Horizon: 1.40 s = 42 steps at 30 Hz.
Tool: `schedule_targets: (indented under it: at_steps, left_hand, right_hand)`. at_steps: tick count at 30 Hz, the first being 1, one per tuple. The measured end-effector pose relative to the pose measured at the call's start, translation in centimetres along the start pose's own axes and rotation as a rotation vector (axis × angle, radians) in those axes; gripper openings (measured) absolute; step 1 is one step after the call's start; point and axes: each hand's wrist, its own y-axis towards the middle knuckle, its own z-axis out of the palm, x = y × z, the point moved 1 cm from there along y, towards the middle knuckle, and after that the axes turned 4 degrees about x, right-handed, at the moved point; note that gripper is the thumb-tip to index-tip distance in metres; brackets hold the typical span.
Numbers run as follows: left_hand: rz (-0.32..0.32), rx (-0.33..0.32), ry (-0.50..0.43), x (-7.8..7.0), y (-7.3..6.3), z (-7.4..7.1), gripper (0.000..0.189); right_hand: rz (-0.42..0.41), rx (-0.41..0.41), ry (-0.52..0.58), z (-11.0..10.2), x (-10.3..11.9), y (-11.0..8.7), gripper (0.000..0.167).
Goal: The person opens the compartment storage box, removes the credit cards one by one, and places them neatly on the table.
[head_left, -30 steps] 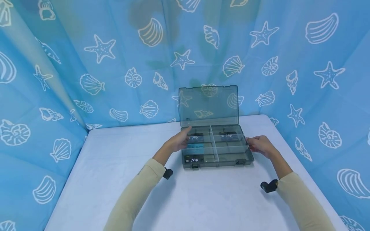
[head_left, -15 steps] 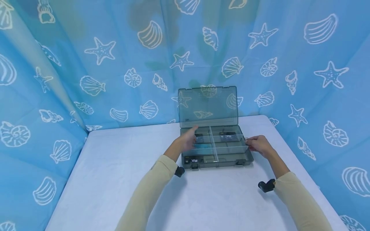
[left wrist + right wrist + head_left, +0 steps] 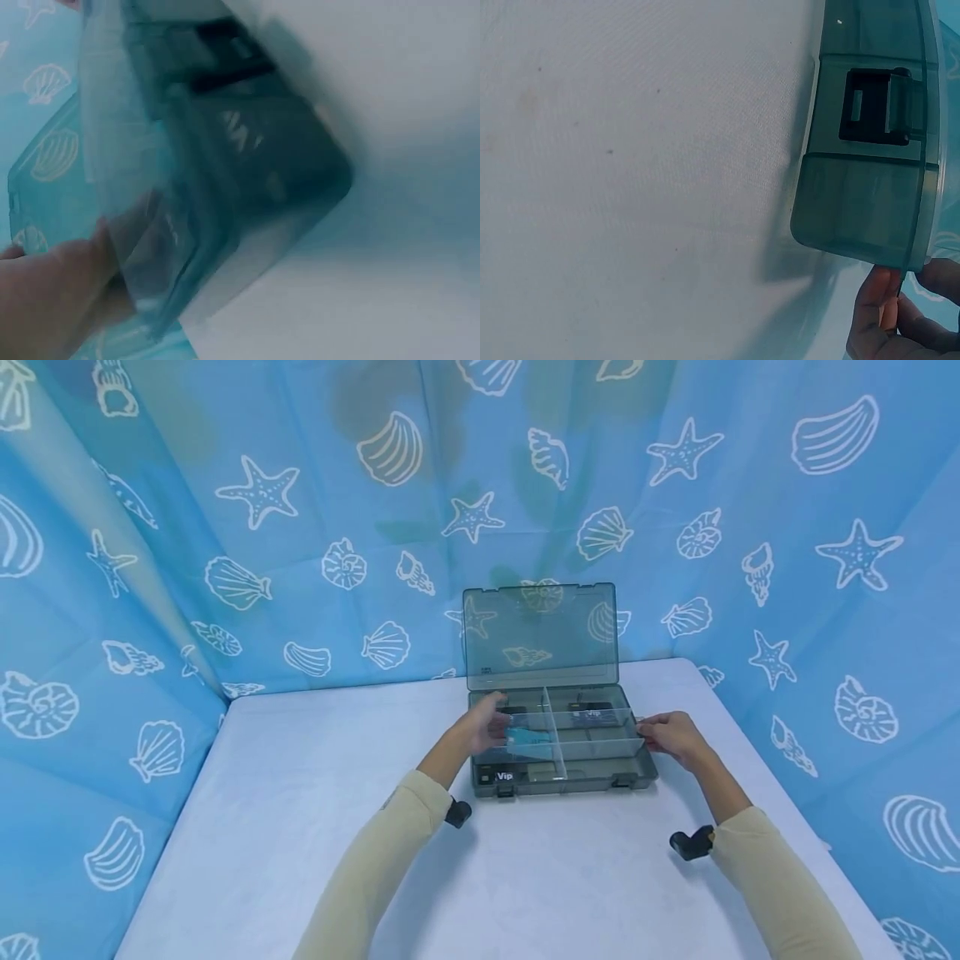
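Observation:
A clear grey compartment box (image 3: 577, 785) stands on the table with its lid (image 3: 540, 635) raised behind it. My left hand (image 3: 471, 727) reaches over the box's left side, its fingers bent at the left end of a light-blue card-like piece (image 3: 529, 742). I cannot tell whether they grip it. In the left wrist view the fingers show blurred through the clear plastic. With thumb and fingers my right hand (image 3: 671, 735) pinches the box's right wall; the right wrist view shows this grip (image 3: 907, 307) at the corner past a dark latch (image 3: 877, 106).
Clear dividers (image 3: 555, 731) split the box. Dark pieces marked "Vip" lie in the back right compartment (image 3: 592, 713) and front left (image 3: 504, 774). White cloth covers the table (image 3: 337, 777); a blue shell-print curtain (image 3: 337, 610) hangs around it.
My left hand has moved in over the box from its left wall, then back slightly left. The blue piece has shifted right and now lies slanted. My right hand stays at the right wall.

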Motion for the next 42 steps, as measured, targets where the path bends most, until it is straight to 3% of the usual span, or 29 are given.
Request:
schedule_targets:
  at_steps: [5,9,14,23,28,34,38,42]
  left_hand:
    - [0.144,0.007,0.032,1.0,0.1,0.8,0.046]
    - [0.21,-0.006,0.185,1.2,0.2,1.1,0.039]
    - [0.26,-0.097,0.328,1.5,0.3,0.8,0.029]
    - [0.319,-0.182,0.363,0.7,0.2,-0.9,0.019]
    - [0.338,-0.237,0.406,-1.8,-1.4,-3.4,0.019]
    - [0.345,-0.327,0.373,-4.3,-3.4,-8.1,0.023]
    - [0.35,-0.386,0.324,-4.5,-4.3,-11.5,0.024]
    - [0.326,-0.436,0.278,-3.6,-4.9,-14.1,0.024]
  right_hand:
    - [0.008,-0.001,0.004,0.2,0.4,0.2,0.045]
    - [0.007,-0.001,0.014,0.7,0.7,0.5,0.045]
    - [0.001,-0.002,0.007,1.2,0.9,0.6,0.045]
    - [0.019,-0.008,-0.008,1.4,1.0,0.8,0.045]
    - [0.023,-0.005,-0.022,1.3,0.6,0.7,0.044]
    - [0.016,-0.01,-0.026,1.0,0.2,0.5,0.045]
    - [0.054,-0.037,-0.03,0.7,-0.2,0.7,0.044]
    - [0.057,-0.034,-0.034,0.5,-0.3,0.9,0.044]
